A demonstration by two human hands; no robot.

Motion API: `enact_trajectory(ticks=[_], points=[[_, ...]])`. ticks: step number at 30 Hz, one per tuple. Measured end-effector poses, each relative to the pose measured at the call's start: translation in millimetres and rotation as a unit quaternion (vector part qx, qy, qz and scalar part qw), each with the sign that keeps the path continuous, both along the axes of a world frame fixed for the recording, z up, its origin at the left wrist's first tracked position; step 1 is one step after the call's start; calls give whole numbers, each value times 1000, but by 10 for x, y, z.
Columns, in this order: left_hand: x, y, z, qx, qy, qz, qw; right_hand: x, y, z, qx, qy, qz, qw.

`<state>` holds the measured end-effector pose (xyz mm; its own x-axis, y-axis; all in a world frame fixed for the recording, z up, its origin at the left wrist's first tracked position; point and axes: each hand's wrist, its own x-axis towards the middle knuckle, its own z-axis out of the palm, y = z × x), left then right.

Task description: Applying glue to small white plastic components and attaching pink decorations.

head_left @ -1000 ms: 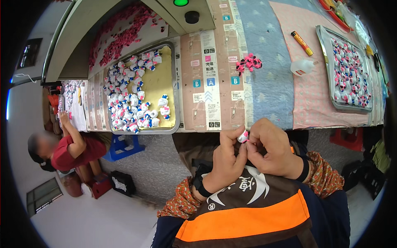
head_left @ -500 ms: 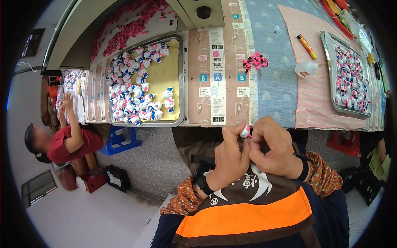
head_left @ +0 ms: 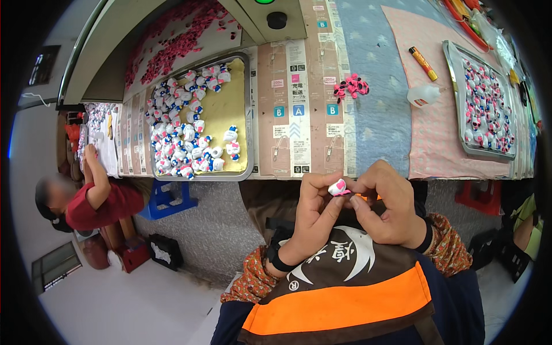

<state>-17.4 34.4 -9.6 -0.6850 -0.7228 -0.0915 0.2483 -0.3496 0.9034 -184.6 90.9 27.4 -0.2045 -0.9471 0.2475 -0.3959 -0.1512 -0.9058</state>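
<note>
Just off the near table edge, my left hand [head_left: 313,210] pinches a small white toy figure's head [head_left: 337,187] with pink on it. Thumb and forefinger grip it from the left. My right hand [head_left: 388,207] meets it from the other side, its thumb and forefinger closed at a small pink piece [head_left: 346,194] against the head's lower side. Fingertips hide part of that piece. To the left, a metal tray [head_left: 251,115] with a yellow lining holds many white, blue and pink figures [head_left: 187,132]. A small heap of pink and black pieces [head_left: 351,87] lies beyond my hands.
At right lie a white bottle [head_left: 424,95], a yellow-orange tube [head_left: 424,63] and another metal tray [head_left: 462,115] of small figures. A machine housing [head_left: 276,34] stands over scattered pink pieces [head_left: 190,40]. A co-worker [head_left: 103,198] sits at far left, near a blue stool [head_left: 167,198].
The toy head has turned in my left fingers, showing more pink, and sits slightly lower and left. My right fingers have shifted around the pink piece. The co-worker's hands have lowered toward the table.
</note>
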Motion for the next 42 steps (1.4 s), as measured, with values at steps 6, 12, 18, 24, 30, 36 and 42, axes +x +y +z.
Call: enact_trajectory(ticks=[6, 12, 18, 24, 30, 36, 42], points=[[44, 19, -88, -142, -24, 9, 990, 0, -12, -27, -44, 48, 9, 998], [46, 0, -89, -165, -21, 13, 986, 4, 6, -110, -124, 145, 11, 982], [6, 10, -119, -142, 10, 18, 990, -16, 21, -157, -209, 260, 26, 942], [-37, 25, -125, -38, 56, 10, 998, -57, 16, -154, -245, 324, 71, 911], [-66, 4, -102, 76, 99, -28, 992, -48, 10, -82, -249, 336, 83, 904], [-18, -39, -209, 172, 173, -73, 967, -214, 117, 58, -112, 274, -2, 955], [-18, -84, -157, 263, 143, -97, 949, -835, 148, -274, -81, 20, -328, 941]])
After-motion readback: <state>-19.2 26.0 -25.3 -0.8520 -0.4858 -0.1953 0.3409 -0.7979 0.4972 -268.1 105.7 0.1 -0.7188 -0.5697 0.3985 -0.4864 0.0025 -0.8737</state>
